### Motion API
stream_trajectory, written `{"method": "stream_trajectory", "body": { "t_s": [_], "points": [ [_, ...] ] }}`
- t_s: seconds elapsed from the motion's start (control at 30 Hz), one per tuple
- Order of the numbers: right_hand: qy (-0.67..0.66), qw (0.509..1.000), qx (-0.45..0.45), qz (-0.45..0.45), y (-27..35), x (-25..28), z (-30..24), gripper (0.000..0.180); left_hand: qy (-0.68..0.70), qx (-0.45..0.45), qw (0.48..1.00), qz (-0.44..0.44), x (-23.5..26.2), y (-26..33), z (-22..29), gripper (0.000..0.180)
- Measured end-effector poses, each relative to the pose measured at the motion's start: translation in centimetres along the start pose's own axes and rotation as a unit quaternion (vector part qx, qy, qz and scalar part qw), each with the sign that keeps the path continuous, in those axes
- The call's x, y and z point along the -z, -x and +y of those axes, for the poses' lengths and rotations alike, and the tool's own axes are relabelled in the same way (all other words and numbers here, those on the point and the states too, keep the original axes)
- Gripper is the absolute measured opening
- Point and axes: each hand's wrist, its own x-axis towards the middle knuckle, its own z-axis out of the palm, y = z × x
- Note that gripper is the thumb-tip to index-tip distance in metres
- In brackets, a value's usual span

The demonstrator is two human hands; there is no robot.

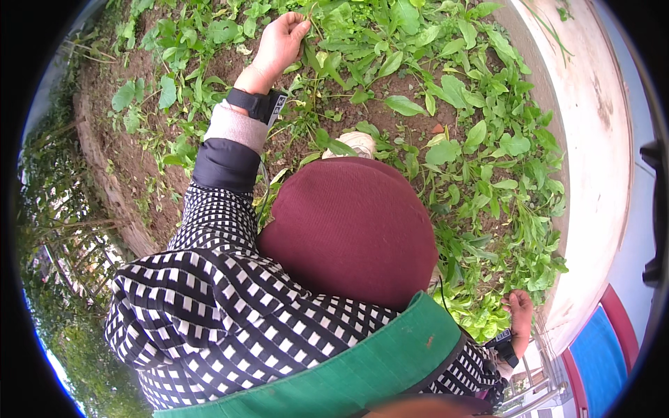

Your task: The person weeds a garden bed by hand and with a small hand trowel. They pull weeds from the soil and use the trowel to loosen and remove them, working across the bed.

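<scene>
Thin green stem (313,12) near top of view, pinched between thumb and forefinger of your left hand (277,47). Your right hand (520,315): fingers curled, cannot tell if gripping, beside pale leafy greens (481,319). Maroon-clad knee (352,230) blocks middle, partly hiding white shoe (359,143). Left arm stretched forward, right reaching sideways.

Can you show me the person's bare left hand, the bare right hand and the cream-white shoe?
Bare left hand (281,45): head view, middle of the hand.
Bare right hand (520,313): head view, middle of the hand.
Cream-white shoe (363,143): head view, its visible upper, partly behind leaves.
</scene>
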Motion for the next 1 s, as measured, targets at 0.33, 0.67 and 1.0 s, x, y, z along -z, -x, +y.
{"method": "stream_trajectory", "body": {
  "t_s": [0.33, 0.67, 1.0],
  "points": [
    [0.014, 0.999, 0.028, -0.012, -0.1, 0.3, 0.7, 0.017, -0.123, 0.144, 0.965, -0.184, -4.7, -4.3, -5.5, 0.02],
    [0.022, 1.0, 0.007, -0.011, -0.6, 0.6, 1.0, 0.018, -0.386, 0.009, 0.916, -0.109, -2.3, -3.9, -10.6, 0.031],
    [0.025, 1.0, 0.014, -0.008, -0.2, 0.4, 0.9, 0.018, -0.562, -0.065, 0.809, -0.159, -6.3, -3.1, -8.4, 0.031]
  ]
}}
